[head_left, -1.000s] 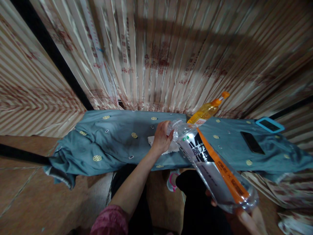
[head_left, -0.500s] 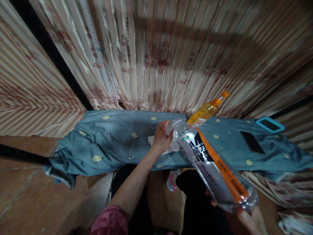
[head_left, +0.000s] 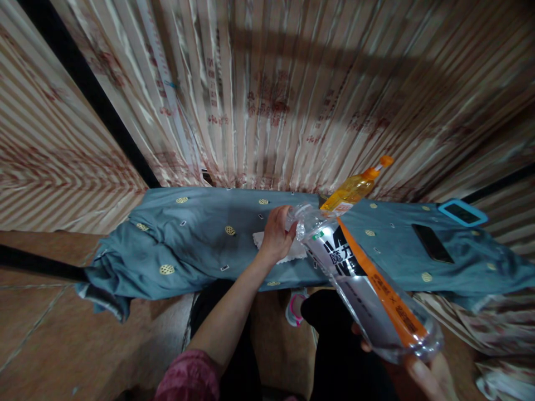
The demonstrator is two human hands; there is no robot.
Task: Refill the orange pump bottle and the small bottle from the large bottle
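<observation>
A large clear plastic bottle (head_left: 355, 278) with a silver and orange label lies tilted in the air between my hands, its neck toward the upper left. My left hand (head_left: 276, 234) is closed around the neck end. At the base, my right hand (head_left: 422, 370) grips the bottle from below, with part of it hidden behind the plastic. Beneath my left hand, a white scalloped cloth or paper (head_left: 295, 252) lies on the covered surface. Just behind the bottle stands a pump bottle (head_left: 349, 192) of yellow liquid with an orange top.
The narrow table wears a grey-blue cloth (head_left: 200, 234) with pineapple prints. At its right are a black phone (head_left: 432, 243) and a blue-framed device (head_left: 463, 213). Patterned curtains (head_left: 271, 100) hang right behind it. My legs and a shoe (head_left: 295, 309) are below.
</observation>
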